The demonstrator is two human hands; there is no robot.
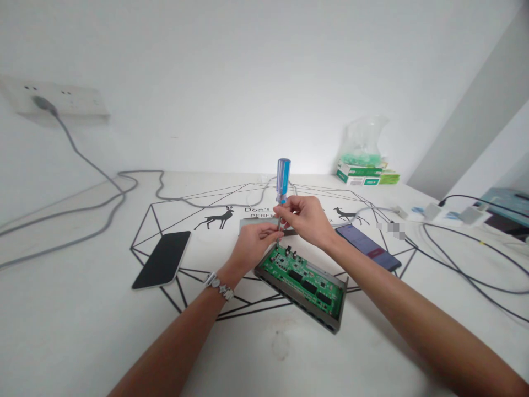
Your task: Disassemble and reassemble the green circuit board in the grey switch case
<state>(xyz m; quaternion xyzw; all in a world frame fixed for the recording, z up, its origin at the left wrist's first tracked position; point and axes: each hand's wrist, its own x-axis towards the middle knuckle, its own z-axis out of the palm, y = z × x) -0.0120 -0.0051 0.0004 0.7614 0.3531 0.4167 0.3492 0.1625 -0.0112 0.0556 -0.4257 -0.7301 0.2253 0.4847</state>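
An upright screwdriver [283, 179] with a clear and blue handle stands over the far left corner of a green circuit board [308, 278] in a grey metal casing. My right hand [306, 218] pinches the screwdriver just below its handle. Lower down, the fingers of my left hand [258, 242] are closed round the shaft near its tip. Where the tip meets the board, the contact is too small to make out. Behind both hands lies a flat grey piece [248, 223], partly hidden by them.
A dark phone [163, 260] lies at the left, another phone [367, 246] at the right behind my forearm. Boxes [359, 172] with a plastic bag stand at the back right. Cables [454, 264] and a power strip [442, 214] are at the right; a grey cable [111, 212] runs left.
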